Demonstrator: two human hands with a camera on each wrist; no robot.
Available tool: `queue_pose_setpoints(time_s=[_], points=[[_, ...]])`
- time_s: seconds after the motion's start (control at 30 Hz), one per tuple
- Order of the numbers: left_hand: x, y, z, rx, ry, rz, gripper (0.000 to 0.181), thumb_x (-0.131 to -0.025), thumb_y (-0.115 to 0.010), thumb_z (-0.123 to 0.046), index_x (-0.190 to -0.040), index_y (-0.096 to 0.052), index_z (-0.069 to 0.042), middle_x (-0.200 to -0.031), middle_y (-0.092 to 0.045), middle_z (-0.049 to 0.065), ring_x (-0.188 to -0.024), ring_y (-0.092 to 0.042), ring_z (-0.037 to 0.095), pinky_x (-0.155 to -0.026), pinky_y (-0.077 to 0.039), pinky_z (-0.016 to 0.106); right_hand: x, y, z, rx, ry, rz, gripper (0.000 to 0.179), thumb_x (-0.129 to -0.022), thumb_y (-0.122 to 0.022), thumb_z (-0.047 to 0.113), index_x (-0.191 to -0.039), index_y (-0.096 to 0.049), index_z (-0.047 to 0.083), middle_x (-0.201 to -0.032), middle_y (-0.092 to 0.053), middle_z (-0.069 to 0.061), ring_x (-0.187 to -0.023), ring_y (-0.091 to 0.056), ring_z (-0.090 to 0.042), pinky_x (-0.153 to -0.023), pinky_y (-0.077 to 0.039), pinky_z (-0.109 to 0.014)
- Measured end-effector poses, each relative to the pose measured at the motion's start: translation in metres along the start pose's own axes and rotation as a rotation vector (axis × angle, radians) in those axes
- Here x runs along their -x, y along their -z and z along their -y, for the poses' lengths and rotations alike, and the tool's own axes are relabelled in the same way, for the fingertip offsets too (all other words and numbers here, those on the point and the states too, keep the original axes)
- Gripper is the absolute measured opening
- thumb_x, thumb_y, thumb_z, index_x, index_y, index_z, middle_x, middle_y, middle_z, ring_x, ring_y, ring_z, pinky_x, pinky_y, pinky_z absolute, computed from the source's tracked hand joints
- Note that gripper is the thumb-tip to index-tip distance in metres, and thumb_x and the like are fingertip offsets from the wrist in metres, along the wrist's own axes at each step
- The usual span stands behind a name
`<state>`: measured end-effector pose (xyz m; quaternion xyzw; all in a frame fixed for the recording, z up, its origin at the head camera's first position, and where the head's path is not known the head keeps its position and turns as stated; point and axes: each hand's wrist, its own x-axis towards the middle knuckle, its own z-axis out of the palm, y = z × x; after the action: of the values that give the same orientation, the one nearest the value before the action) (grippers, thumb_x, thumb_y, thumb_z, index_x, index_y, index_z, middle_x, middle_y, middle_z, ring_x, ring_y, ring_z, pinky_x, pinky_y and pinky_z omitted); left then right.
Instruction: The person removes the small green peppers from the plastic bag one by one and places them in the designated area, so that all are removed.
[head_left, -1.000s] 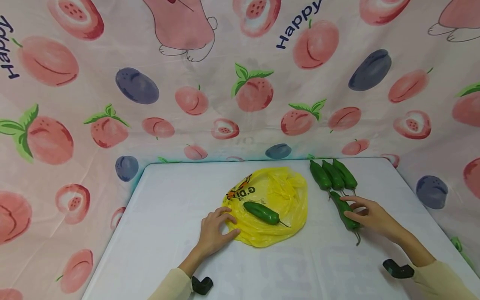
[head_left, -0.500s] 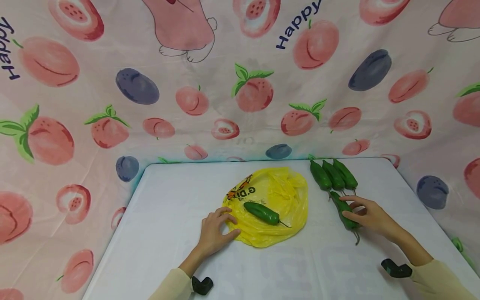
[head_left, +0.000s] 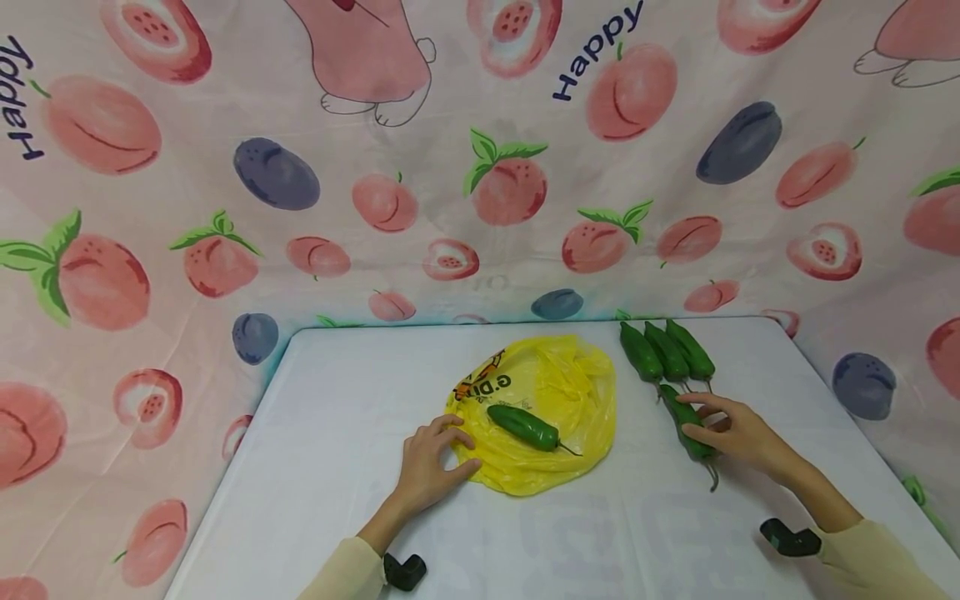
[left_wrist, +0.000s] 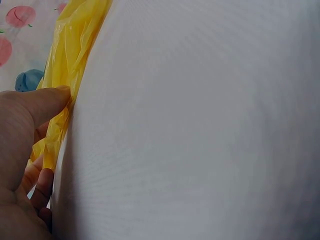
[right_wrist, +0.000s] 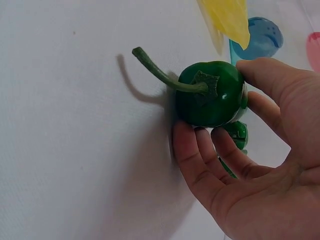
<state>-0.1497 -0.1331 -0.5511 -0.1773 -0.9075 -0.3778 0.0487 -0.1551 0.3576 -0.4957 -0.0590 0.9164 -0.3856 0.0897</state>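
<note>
My right hand grips a long green chili pepper on the right side of the white table. In the right wrist view, the thumb and fingers lie on opposite sides of that pepper, whose curved stem points away from the palm. Beyond its far tip, several more green peppers lie side by side. A yellow plastic bag is spread flat at the middle, with one green pepper on it. On the bag's left edge rests my left hand, fingers loosely bent and spread; the left wrist view shows its thumb touching the plastic.
The table has a white cover. Behind it and at both sides hangs a pink curtain printed with peaches. Each wrist carries a small black device, one on the left and one on the right.
The right hand and the pepper it holds have shifted very slightly to the left. My left hand, the bag and the other peppers stay where they were.
</note>
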Motion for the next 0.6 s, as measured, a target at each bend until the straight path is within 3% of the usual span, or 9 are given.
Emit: queue_pose_setpoints(time_s=[0.6], points=[[0.0008, -0.0004, -0.0002, 0.002, 0.004, -0.002, 0.019, -0.086, -0.082, -0.034, -0.098, -0.071, -0.024, -0.135, -0.061, 0.004, -0.115, -0.053, 0.027, -0.09, -0.032, 0.049, 0.0021, 0.0066, 0.0042, -0.022, 0.018, 0.046, 0.06, -0.096, -0.074, 0.024, -0.147, -0.049, 0.005, -0.122, -0.058, -0.027, -0.094, -0.067, -0.028, -0.066, -0.058, -0.034]])
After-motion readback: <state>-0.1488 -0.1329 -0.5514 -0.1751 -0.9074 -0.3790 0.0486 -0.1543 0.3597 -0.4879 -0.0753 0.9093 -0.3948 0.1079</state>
